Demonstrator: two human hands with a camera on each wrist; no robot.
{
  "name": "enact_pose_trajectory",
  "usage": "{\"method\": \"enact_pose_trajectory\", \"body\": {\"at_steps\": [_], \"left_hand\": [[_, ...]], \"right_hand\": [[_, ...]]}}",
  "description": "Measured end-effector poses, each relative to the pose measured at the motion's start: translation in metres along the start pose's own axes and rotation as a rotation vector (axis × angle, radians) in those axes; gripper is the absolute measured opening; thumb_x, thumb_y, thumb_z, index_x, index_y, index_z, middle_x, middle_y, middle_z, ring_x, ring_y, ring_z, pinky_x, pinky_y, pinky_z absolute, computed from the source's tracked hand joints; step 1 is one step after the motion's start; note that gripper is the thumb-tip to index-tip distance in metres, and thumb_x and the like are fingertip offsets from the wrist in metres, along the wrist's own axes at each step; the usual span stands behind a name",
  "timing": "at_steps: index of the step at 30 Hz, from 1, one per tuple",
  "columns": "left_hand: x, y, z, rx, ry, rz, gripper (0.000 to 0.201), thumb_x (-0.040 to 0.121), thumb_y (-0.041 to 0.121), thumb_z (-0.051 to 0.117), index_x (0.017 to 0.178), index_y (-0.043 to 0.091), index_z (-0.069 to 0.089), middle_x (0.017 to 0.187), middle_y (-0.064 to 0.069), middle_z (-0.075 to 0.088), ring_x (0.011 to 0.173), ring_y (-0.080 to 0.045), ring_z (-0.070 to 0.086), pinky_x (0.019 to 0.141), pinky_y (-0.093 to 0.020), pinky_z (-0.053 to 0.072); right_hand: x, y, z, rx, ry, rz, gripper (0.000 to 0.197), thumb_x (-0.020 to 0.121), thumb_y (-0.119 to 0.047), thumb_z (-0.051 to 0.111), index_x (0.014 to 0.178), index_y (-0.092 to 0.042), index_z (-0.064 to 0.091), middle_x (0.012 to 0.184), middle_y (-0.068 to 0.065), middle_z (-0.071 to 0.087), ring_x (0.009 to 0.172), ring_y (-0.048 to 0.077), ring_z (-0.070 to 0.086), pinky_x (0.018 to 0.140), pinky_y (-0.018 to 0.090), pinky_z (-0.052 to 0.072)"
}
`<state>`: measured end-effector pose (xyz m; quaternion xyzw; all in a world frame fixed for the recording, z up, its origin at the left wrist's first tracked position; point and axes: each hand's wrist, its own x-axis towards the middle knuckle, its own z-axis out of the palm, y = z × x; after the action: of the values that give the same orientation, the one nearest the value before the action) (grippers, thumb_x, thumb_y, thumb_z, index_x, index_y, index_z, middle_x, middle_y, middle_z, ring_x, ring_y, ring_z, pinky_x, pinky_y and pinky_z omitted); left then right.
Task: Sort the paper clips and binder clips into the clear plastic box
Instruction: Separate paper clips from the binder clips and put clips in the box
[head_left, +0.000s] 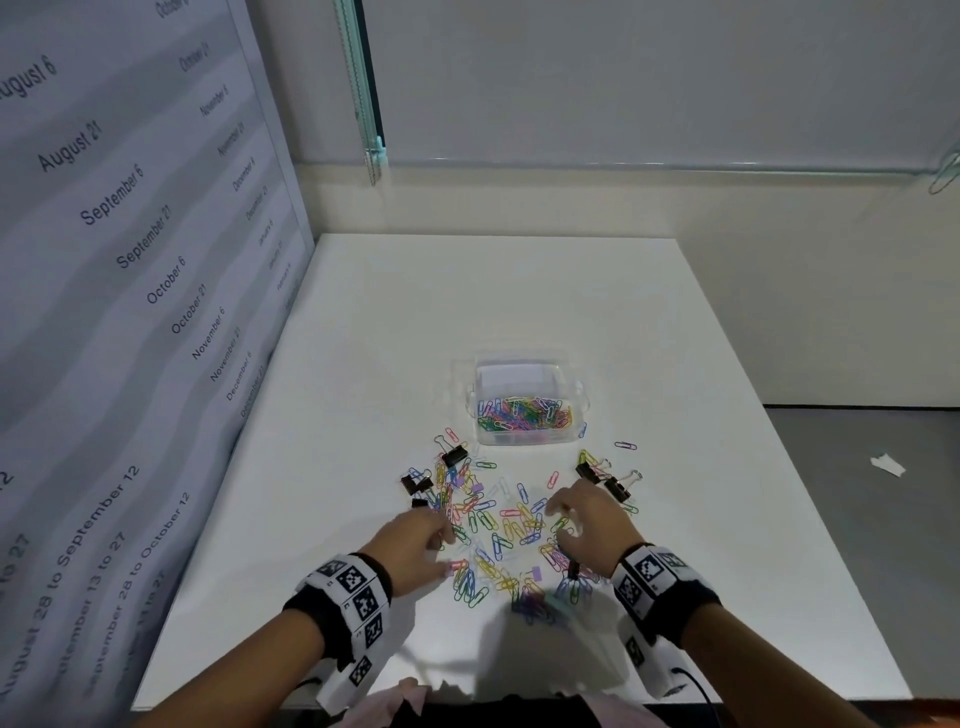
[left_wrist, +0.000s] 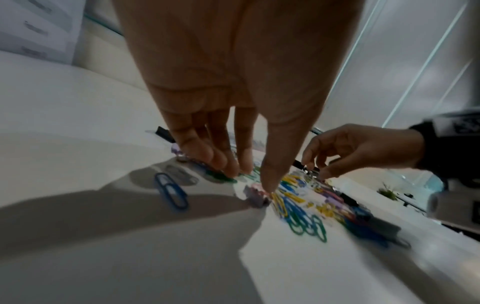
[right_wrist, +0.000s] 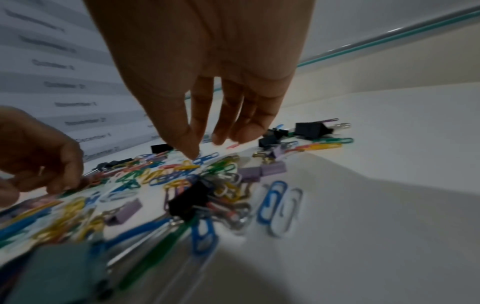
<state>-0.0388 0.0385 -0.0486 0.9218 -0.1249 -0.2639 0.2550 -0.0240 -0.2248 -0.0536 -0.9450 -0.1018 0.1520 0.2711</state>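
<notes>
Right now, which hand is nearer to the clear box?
Right. The right hand is over the clip pile just below the box's right corner. The left hand is lower and further left, at the pile's left edge.

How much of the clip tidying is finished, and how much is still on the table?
Done: the clear plastic box already holds a layer of coloured paper clips in its near part; its far part looks empty. In hand: the left hand and right hand both reach down into the loose pile of paper clips, fingertips at the clips. Left: most of that pile, plus the black binder clips, all apparently still outside the box.
</notes>
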Motion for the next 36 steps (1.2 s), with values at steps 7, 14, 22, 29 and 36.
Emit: {"method": "enact_pose_trajectory", "body": {"at_steps": [7, 14, 22, 29, 36], "left_hand": [[0.005, 0.004, 0.008, 0.090, -0.064, 0.013, 0.017, 0.081, 0.017, 0.066, 0.096, 0.011, 0.063, 0.086, 0.004, 0.054, 0.079, -0.012, 0.049, 0.061, -0.011, 0.032], [0.012, -0.001, 0.005, 0.047, -0.120, -0.011, 0.039, 0.072, 0.010, 0.073, 0.057, 0.029, 0.042, 0.063, 0.016, 0.049, 0.061, 0.002, 0.046, 0.056, -0.011, 0.034], [0.016, 0.011, -0.009, 0.036, -0.134, 0.020, 0.032, 0.080, 0.007, 0.059, 0.057, 0.030, 0.057, 0.068, 0.008, 0.065, 0.065, 0.001, 0.057, 0.066, -0.014, 0.047], [0.028, 0.032, -0.017, 0.245, -0.216, 0.064, 0.019, 0.076, 0.000, 0.054, 0.079, 0.008, 0.071, 0.084, -0.006, 0.070, 0.075, -0.015, 0.055, 0.069, -0.023, 0.043], [0.028, 0.028, -0.024, 0.053, -0.122, 0.101, 0.023, 0.093, 0.011, 0.049, 0.105, 0.011, 0.068, 0.107, -0.003, 0.069, 0.094, -0.014, 0.063, 0.080, -0.019, 0.044]], "right_hand": [[0.008, -0.012, 0.003, -0.065, -0.137, 0.038, 0.018, 0.079, -0.011, 0.060, 0.095, -0.017, 0.065, 0.079, -0.011, 0.041, 0.067, 0.001, 0.041, 0.057, 0.010, 0.029], [0.018, -0.019, -0.004, -0.069, -0.166, 0.011, 0.025, 0.088, -0.003, 0.048, 0.102, -0.013, 0.065, 0.102, 0.006, 0.055, 0.088, 0.017, 0.051, 0.083, 0.026, 0.042], [0.022, -0.003, -0.009, -0.145, -0.294, 0.038, 0.085, 0.063, -0.037, 0.079, 0.135, -0.027, 0.035, 0.129, 0.002, 0.032, 0.119, 0.018, 0.042, 0.101, 0.028, 0.039], [0.035, -0.019, 0.001, -0.067, -0.265, -0.016, 0.044, 0.073, -0.015, 0.071, 0.114, -0.021, 0.057, 0.101, -0.003, 0.038, 0.090, 0.011, 0.044, 0.078, 0.019, 0.034], [0.040, -0.011, -0.004, -0.181, -0.265, -0.037, 0.088, 0.060, -0.043, 0.080, 0.135, -0.029, 0.035, 0.129, 0.004, 0.034, 0.120, 0.021, 0.033, 0.102, 0.034, 0.034]]}}
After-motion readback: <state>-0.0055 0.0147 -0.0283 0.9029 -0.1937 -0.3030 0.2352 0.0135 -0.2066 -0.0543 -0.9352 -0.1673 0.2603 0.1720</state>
